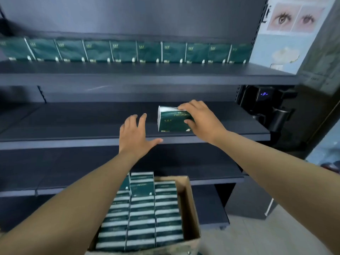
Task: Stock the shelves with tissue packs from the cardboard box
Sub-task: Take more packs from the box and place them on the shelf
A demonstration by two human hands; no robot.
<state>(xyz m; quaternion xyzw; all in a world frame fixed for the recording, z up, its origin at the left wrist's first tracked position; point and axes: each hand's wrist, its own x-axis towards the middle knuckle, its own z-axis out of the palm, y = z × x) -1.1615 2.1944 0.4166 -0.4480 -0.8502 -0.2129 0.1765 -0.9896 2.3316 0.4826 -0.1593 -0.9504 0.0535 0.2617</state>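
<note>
My right hand [202, 120] grips a green and white tissue pack [171, 119] by its right end, over the middle shelf [73, 126] near its front edge. My left hand [136, 133] hovers just left of the pack with fingers spread, holding nothing. Below, between my forearms, a cardboard box [191, 205] holds several rows of green tissue packs [143, 214]; one pack stands higher at the box's far end. A row of several green packs [125, 51] lines the back of the upper shelf [147, 70].
A lower shelf [55, 172] runs under the middle one, above the box. A black device with a lit blue display [265, 100] sits at the right end of the middle shelf. A poster with eyes [292, 17] hangs on the right wall. Light floor shows at bottom right.
</note>
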